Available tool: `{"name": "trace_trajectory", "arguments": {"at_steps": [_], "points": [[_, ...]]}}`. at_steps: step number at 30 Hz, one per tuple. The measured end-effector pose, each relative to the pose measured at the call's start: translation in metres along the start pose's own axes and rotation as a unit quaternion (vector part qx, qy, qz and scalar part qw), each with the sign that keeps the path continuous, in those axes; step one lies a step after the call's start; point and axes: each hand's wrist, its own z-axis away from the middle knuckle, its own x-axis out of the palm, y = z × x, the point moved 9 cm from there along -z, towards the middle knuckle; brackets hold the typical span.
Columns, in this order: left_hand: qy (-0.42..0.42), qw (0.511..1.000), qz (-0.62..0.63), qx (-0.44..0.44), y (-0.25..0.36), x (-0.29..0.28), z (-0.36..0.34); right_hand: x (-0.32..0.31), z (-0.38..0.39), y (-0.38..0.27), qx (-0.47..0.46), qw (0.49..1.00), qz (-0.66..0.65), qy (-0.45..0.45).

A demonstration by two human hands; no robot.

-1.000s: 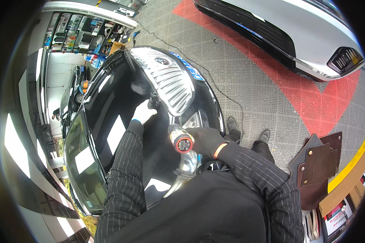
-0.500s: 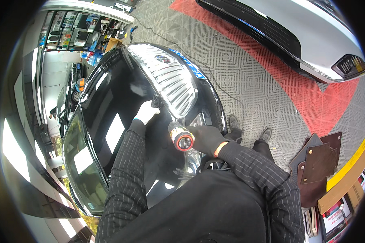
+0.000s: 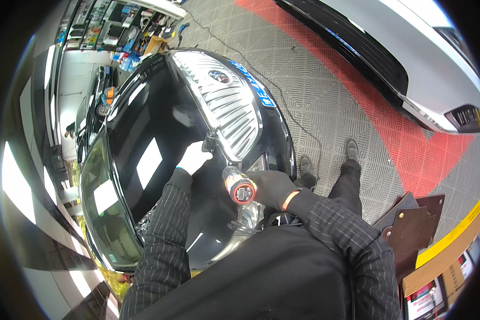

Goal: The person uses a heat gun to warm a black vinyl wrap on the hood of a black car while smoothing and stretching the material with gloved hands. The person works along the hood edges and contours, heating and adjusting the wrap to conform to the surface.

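Tool (image 3: pixel 240 188): centre of frame, over the front corner of the black car's bonnet (image 3: pixel 192 213). Stubby cylinder, patterned barrel; flat round end with red ring and small grey display facing up. Right hand (image 3: pixel 274 189), in a dark matte knit glove, grips it; fingers closed round the tool, tips partly hidden behind it.

Left hand (image 3: pixel 194 158), thin white glove, left of centre at the bonnet's front edge. Fingers drawn together, pinching a black scrap (image 3: pixel 210 143), crumpled, beside the grille (image 3: pixel 226 109). Bonnet glossy, with hard-edged white reflections; grille chrome, ribbed, bowed outward, round badge near its top. Headlight (image 3: pixel 249 216), clear and shiny, just below the tool. Both sleeves dark, pinstriped.

Upper right: white car (image 3: pixel 426 58), smooth panels. Floor (image 3: pixel 330 106): grey textured tiles with a red band; thin dark cable (image 3: pixel 282 104) curving across. Lower right: brown panels (image 3: pixel 412 229), flat, leather-like, studded. Upper left: crowded shelves (image 3: pixel 104 29).
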Motion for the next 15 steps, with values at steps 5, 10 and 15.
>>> {"name": "trace_trajectory", "arguments": {"at_steps": [5,10,15], "points": [[-0.035,0.995,-0.091,-0.029,0.014,0.000,0.004,-0.025,-0.012,0.002,-0.028,0.996,-0.006,-0.080],[0.059,0.972,-0.223,-0.031,0.050,-0.015,0.007,-0.046,-0.012,0.016,-0.030,0.983,0.025,-0.180],[0.294,0.918,-0.256,-0.075,0.062,-0.046,0.052,-0.056,-0.012,0.020,-0.066,0.978,0.044,-0.193]]}}
